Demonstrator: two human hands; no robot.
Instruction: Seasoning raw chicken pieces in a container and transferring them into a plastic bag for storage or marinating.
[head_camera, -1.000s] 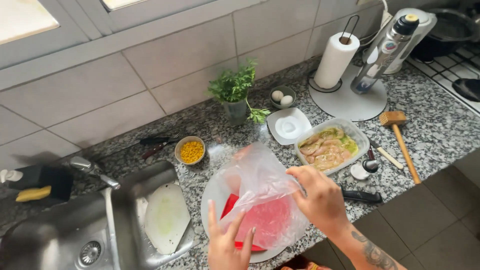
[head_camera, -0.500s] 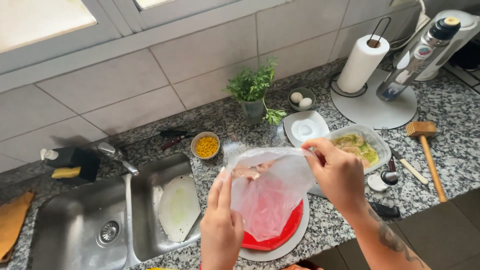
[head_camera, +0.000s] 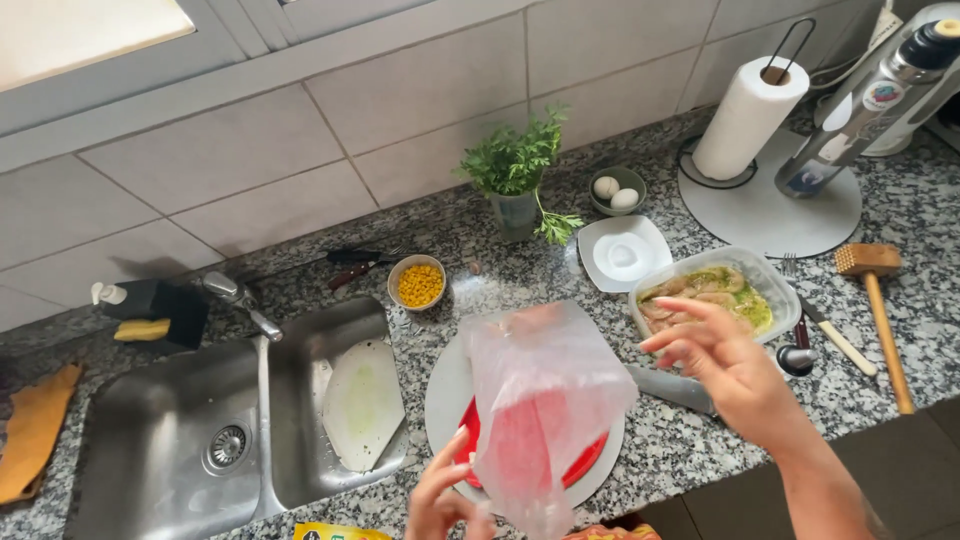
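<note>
A translucent plastic bag (head_camera: 545, 395) stands up over a red plate (head_camera: 592, 462) that rests on a round white plate (head_camera: 443, 392) at the counter's front edge. My left hand (head_camera: 440, 498) grips the bag's lower left edge from below. To the right of the bag, apart from it, my right hand (head_camera: 722, 362) hovers with fingers spread and nothing in it. Just beyond that hand sits a clear container of marinated meat strips (head_camera: 712, 290). A knife (head_camera: 672, 388) lies on the counter under my right hand, partly hidden by it.
A steel sink (head_camera: 200, 440) with a pale cutting board (head_camera: 362, 400) in it lies left. Behind are a corn bowl (head_camera: 419, 283), herbs in a glass (head_camera: 515, 175), an egg bowl (head_camera: 616, 190), a white square dish (head_camera: 622, 252), a paper towel roll (head_camera: 750, 115) and a wooden mallet (head_camera: 880, 310).
My right hand has let go of the bag's top and drawn away to the right with fingers spread. The bag stays upright over the red plate, held from below by my left hand.
</note>
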